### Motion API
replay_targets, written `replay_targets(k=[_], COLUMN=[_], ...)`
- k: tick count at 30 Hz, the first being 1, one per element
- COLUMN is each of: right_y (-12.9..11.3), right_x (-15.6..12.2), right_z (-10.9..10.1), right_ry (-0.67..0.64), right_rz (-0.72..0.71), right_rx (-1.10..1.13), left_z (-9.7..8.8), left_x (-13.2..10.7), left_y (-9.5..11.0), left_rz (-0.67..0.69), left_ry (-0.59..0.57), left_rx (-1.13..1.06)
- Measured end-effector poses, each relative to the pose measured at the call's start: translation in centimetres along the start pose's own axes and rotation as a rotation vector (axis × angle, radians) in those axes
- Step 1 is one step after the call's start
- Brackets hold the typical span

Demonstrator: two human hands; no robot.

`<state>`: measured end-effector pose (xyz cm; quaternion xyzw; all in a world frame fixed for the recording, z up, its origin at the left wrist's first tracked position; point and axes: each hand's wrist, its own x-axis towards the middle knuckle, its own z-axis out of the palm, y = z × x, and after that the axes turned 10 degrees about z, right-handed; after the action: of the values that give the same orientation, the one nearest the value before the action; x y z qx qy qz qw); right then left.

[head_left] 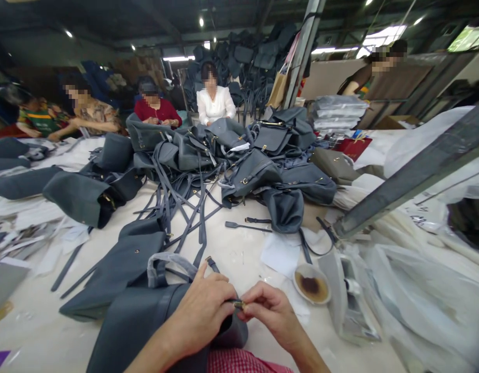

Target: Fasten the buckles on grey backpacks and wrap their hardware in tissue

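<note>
**A:** What's the big picture here?

**B:** A long white table (239, 248) fills the room, with a heap of grey bags (247, 171) and loose straps piled in the middle. 4 people (157, 109) sit along the far side, and 1 more person (379, 67) stands off to the right, beyond a stack of plastic-wrapped packs (336, 111).

**A:** And close in, at the near edge?

**B:** A grey bag (134, 331) lies flat under the 2 hands, cut off by the bottom of the view. A small white dish (296, 285) with a brown stain sits near the right hand (272, 316), well clear of it.

**A:** What are the hands on?

**B:** A small gold fitting (239, 304), held in the gap between them, just above the bag. The left hand (196, 324) is nearer the bag and rests close over it.

**A:** Are the fingers apart?

**B:** No, they're together. The right fingertips (249, 303) clamp the gold end, and the left fingers (224, 295) close on the dark end beside it.

**A:** Which way does the fitting lie?

**B:** Its long axis runs roughly side to side across the body, and its gold end points toward the right hand. It's too small to make out more.
</note>
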<state>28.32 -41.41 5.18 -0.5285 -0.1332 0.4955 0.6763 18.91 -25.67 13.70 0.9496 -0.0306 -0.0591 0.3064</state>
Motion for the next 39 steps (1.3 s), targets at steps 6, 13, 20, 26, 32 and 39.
replay_targets(k=[6, 13, 20, 26, 32, 39], right_y=[-1.2, -2.0, -2.7, -0.8, -2.3, -4.7], right_x=[0.6, 0.8, 0.3, -0.3, -1.2, -0.2], right_z=[-0.1, -0.3, 0.6, -1.0, -1.0, -0.4], right_ry=[-0.079, -0.17, 0.0, 0.227, 0.037, -0.054], right_rz=[-0.072, 0.203, -0.107, -0.275, -0.312, -0.109], right_rx=[-0.07, -0.035, -0.35, -0.553, -0.569, -0.704], left_z=[0.6, 0.9, 1.5, 2.0, 2.2, 1.7], left_x=[0.3, -0.2, 0.0, 0.0, 0.1, 0.1], left_y=[-0.4, -0.5, -1.0, -1.3, -1.4, -1.1], left_rz=[-0.001, 0.068, 0.112, 0.09, 0.145, 0.158], left_ry=[0.051, 0.042, 0.085, 0.162, 0.197, 0.11], left_rx=[-0.033, -0.007, 0.033, 0.012, 0.019, 0.028])
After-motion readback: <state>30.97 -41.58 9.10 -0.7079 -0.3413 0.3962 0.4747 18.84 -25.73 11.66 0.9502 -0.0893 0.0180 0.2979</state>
